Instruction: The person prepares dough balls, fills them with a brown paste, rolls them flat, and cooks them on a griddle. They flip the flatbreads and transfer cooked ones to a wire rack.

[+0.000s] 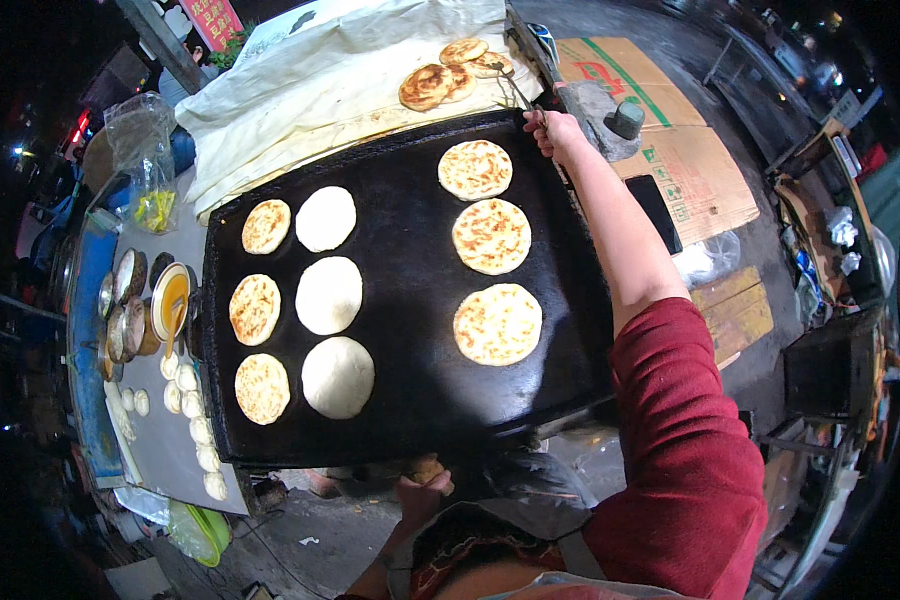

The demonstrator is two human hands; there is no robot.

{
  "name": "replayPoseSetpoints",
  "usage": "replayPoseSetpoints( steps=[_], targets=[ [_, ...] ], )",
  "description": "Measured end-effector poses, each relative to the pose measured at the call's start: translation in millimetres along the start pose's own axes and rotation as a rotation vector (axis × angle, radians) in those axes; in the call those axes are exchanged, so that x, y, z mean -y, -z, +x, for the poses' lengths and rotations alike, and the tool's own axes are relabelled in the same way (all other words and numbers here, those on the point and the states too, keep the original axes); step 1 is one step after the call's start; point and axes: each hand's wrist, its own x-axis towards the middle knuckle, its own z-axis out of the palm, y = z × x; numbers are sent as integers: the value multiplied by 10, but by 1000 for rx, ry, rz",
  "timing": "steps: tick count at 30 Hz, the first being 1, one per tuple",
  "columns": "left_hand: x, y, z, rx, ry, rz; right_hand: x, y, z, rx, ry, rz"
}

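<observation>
My right hand [553,135] reaches over the far right corner of a black griddle [412,315], gripping a thin metal tool [521,94] whose tip touches browned flatbreads [487,64] on a white cloth [307,97]. Three browned flatbreads [491,236] lie in a column on the griddle's right side. On its left are a column of smaller browned ones [255,309] and a column of pale dough rounds [329,295]. Below the near edge, my left hand [424,491] holds a brownish object [424,469], perhaps a handle; it is partly in shadow.
The left side table [165,442] bears dough balls [201,430], a bowl of yellowish liquid [171,304] with a brush, and several round dark items. A plastic bag hangs at its far end. On the right are cardboard [697,165], a phone [652,212] and a weight-like block [596,120].
</observation>
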Motion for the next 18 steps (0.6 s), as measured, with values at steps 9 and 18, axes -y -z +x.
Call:
replayPoseSetpoints(
  steps=[9,18],
  targets=[
    [311,26,125,-150,-104,252,55,194,-636,-488,800,-1497],
    [651,188,407,135,-263,111,-287,360,-736,-513,993,-1828]
  ],
)
